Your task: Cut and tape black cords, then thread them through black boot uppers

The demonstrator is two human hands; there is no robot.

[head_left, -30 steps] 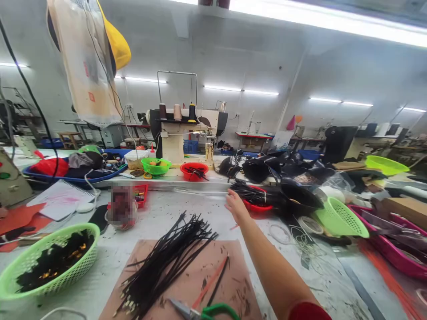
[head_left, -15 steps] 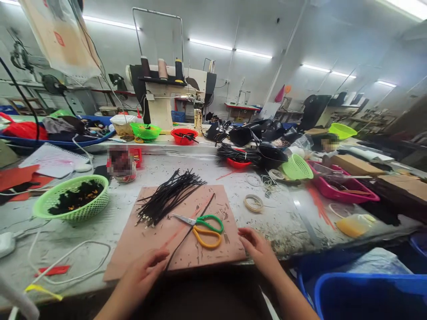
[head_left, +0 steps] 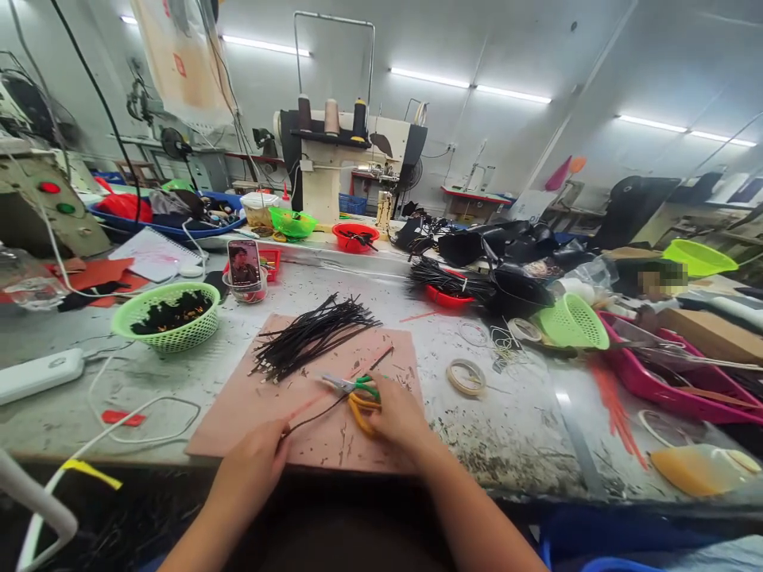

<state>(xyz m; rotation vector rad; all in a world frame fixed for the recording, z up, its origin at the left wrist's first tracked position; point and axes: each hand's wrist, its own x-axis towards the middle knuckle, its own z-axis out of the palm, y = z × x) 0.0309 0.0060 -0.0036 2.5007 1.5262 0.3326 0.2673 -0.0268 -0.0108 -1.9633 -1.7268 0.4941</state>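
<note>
On the pinkish board [head_left: 220, 429] lies a bundle of thin black strips [head_left: 315, 334], their pale ends toward me. My left hand [head_left: 253, 461] is at the board's front edge, fingers closed on the near end of a single black strip [head_left: 315, 415]. That strip runs up to the right and passes by the scissors. My right hand [head_left: 396, 409] is closed around the handles of the scissors [head_left: 365, 413], one green and one orange. The blades point left over the board; part of the handles is hidden by my fingers.
A green basket [head_left: 206, 322] of black scraps and a phone [head_left: 243, 262] in a clear cup stand left. A tape roll [head_left: 466, 376] lies right of the board. Behind are a sewing machine [head_left: 322, 171] and a red bowl [head_left: 448, 298] with black strips. A pink tray [head_left: 644, 381] stands right.
My right hand has moved left from the board's edge onto the scissors and taken hold of them. My left hand has closed on the black strip. The view has turned left.
</note>
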